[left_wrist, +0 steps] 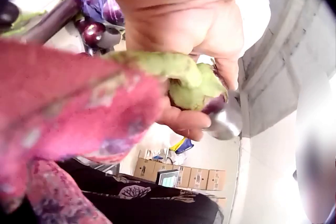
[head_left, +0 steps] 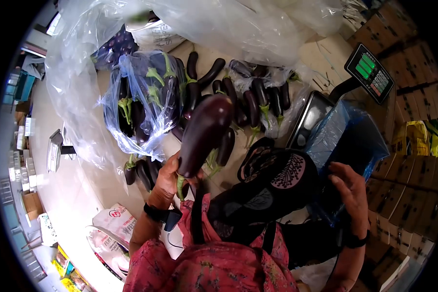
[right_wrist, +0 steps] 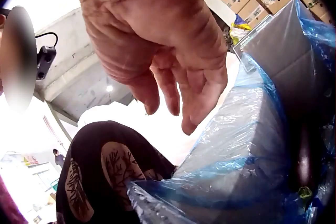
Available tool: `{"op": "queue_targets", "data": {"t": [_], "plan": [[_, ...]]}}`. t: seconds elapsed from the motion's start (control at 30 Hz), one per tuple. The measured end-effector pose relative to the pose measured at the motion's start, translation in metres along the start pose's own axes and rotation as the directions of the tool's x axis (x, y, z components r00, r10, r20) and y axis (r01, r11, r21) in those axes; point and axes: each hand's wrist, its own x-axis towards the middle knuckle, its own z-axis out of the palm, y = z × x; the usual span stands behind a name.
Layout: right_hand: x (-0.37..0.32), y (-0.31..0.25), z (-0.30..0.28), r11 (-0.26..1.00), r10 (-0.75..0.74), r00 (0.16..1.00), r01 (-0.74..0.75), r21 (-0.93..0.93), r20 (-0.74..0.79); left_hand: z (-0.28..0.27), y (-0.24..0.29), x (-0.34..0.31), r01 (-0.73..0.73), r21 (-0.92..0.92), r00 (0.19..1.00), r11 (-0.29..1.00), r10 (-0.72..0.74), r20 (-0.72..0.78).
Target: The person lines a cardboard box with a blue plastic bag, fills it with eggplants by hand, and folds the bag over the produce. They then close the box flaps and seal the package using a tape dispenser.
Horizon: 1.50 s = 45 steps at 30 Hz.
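A large dark eggplant (head_left: 205, 131) is held up by the left hand (head_left: 166, 177), its green stem pointing down toward the pink clothing. In the left wrist view the fingers of the left hand (left_wrist: 184, 29) curl round the eggplant at its green cap (left_wrist: 197, 90). The right hand (head_left: 348, 190) hangs over the near side of a blue plastic-lined container (head_left: 326, 134), holding nothing. Its fingers are loosely bent in the right wrist view, where the hand (right_wrist: 157, 40) is beside the blue liner (right_wrist: 231, 145) and an eggplant (right_wrist: 304, 161) lies inside.
Many eggplants (head_left: 252, 108) lie beyond the knee, some in a clear bluish bag (head_left: 151, 97). A scale display (head_left: 369, 73) stands at the right, near stacked cardboard boxes (head_left: 416, 185). Clear plastic sheeting (head_left: 219, 29) spreads across the far side. A printed sack (head_left: 113, 233) is at lower left.
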Motion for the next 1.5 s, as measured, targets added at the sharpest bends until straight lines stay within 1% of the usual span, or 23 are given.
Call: {"op": "queue_targets", "data": {"t": [0.13, 0.27, 0.33, 0.37, 0.4, 0.47, 0.53, 0.57, 0.7, 0.73, 0.77, 0.8, 0.83, 0.93, 1.0, 1.03, 1.07, 1.1, 1.17, 1.2, 1.23, 1.33, 1.5], "plan": [[-0.003, 0.002, 0.004, 0.999, 0.018, 0.997, -0.020, 0.025, 0.076, -0.012, 0.011, 0.011, 0.118, -0.162, 0.973, 0.980, -0.081, 0.217], [-0.005, 0.004, 0.004, 0.999, 0.034, 0.985, -0.036, 0.005, 0.169, -0.014, 0.008, 0.009, 0.198, -0.224, 0.960, 0.954, -0.143, 0.239], [-0.005, 0.004, 0.005, 0.999, 0.032, 0.981, -0.032, -0.004, 0.191, -0.003, -0.004, 0.002, 0.043, -0.021, 0.992, 0.999, -0.045, -0.120], [-0.006, 0.003, 0.005, 0.999, 0.035, 0.986, -0.032, -0.018, 0.164, 0.003, -0.007, -0.005, -0.007, 0.096, 0.955, 0.995, 0.035, -0.293], [-0.010, 0.003, 0.006, 0.999, 0.041, 0.989, -0.037, -0.032, 0.145, 0.005, 0.012, -0.010, -0.009, 0.410, 0.982, 0.912, 0.085, -0.168], [-0.013, 0.003, 0.009, 0.997, 0.039, 0.989, -0.030, -0.065, 0.141, 0.002, 0.018, -0.007, -0.047, 0.884, 0.917, 0.464, 0.371, -0.145], [-0.013, 0.003, 0.012, 0.996, 0.018, 0.992, -0.006, -0.092, 0.129, -0.015, 0.027, -0.007, -0.085, 0.996, 0.903, 0.009, 0.423, 0.074], [-0.013, 0.004, 0.014, 0.994, 0.011, 0.992, 0.002, -0.109, 0.125, -0.021, 0.036, -0.009, 0.005, 0.999, 0.944, -0.042, 0.330, 0.009], [-0.017, -0.004, 0.021, 0.991, -0.093, 0.992, 0.100, -0.088, 0.086, -0.025, 0.029, -0.015, 0.186, 0.877, 0.911, 0.443, 0.257, -0.323], [-0.016, -0.006, 0.021, 0.989, -0.130, 0.988, 0.135, -0.057, 0.084, -0.013, 0.035, -0.017, 0.296, 0.827, 0.887, 0.478, 0.185, -0.424], [-0.017, -0.008, 0.020, 0.987, -0.155, 0.985, 0.158, -0.035, 0.070, -0.012, 0.028, -0.012, 0.131, 0.865, 0.900, 0.485, 0.308, -0.309], [-0.015, -0.015, 0.018, 0.981, -0.192, 0.979, 0.191, 0.020, 0.076, 0.024, 0.031, -0.010, 0.112, 0.817, 0.887, 0.565, 0.315, -0.339], [-0.012, -0.024, 0.017, 0.983, -0.154, 0.984, 0.143, 0.115, 0.088, 0.049, 0.035, -0.002, 0.029, 0.861, 0.906, 0.508, 0.352, -0.237], [-0.001, -0.035, 0.012, 0.918, -0.245, 0.967, 0.205, 0.339, 0.077, 0.128, 0.046, 0.042, -0.268, 0.695, 0.960, 0.667, 0.248, 0.132], [0.001, -0.049, 0.014, 0.842, -0.365, 0.924, 0.379, 0.383, -0.112, 0.229, 0.030, 0.065, -0.366, 0.745, 0.925, 0.558, 0.301, 0.230], [0.002, -0.058, 0.016, 0.789, -0.391, 0.894, 0.449, 0.419, -0.220, 0.269, 0.022, 0.068, -0.348, 0.732, 0.938, 0.586, 0.222, 0.268], [-0.003, -0.065, 0.004, 0.759, -0.348, 0.883, 0.463, 0.458, -0.316, 0.305, 0.010, 0.073, -0.320, 0.828, 0.946, 0.461, 0.205, 0.252], [-0.009, -0.073, -0.007, 0.725, -0.301, 0.861, 0.485, 0.489, -0.409, 0.318, 0.001, 0.089, -0.510, 0.801, 0.852, 0.313, 0.053, 0.521], [-0.030, -0.078, -0.053, 0.692, -0.062, 0.868, 0.392, 0.606, -0.492, 0.352, -0.034, 0.100, -0.601, 0.703, 0.725, 0.380, -0.112, 0.680], [-0.035, -0.054, -0.075, 0.660, -0.077, 0.848, 0.438, 0.610, -0.525, 0.370, -0.032, 0.108, -0.712, 0.665, 0.604, 0.227, -0.284, 0.744], [-0.047, -0.034, -0.095, 0.710, -0.046, 0.815, 0.433, 0.556, -0.577, 0.382, -0.030, 0.122, -0.871, 0.471, 0.372, 0.141, -0.435, 0.820], [-0.088, 0.032, -0.143, 0.822, 0.124, 0.755, 0.285, 0.492, -0.644, 0.381, -0.038, 0.144, -0.430, 0.845, 0.515, 0.316, -0.684, 0.518], [-0.107, 0.180, -0.149, 0.812, 0.366, 0.675, 0.104, 0.575, -0.640, 0.327, -0.034, 0.184, -0.146, 0.958, 0.858, 0.245, -0.451, 0.246]]}}
